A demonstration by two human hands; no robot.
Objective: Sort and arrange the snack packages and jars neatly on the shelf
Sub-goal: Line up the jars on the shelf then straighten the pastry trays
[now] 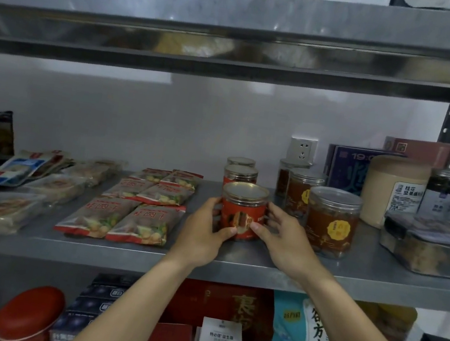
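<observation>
One grey metal shelf (262,268) carries everything at this level. Toward its left end, flat pale vacuum-sealed packets (14,198) lie overlapping and skewed, and they look unsorted. Nearer the middle, six red-and-clear snack packets (137,207) lie in two tidy columns running from the front edge toward the back, so that group seems done. Right of centre, clear plastic jars with brown contents and yellow labels (332,223) stand in a rough line from front to back. Between these groups, two red-labelled jars with gold lids (241,172) stand one behind the other, and a third red-labelled gold-lidded jar (243,207) is upright just in front of them. The left hand (200,232) and right hand (286,237) grasp this jar from either side, thumbs across its label. By my judgement the red row is nearly complete, and the left-end packets are left to do.
</observation>
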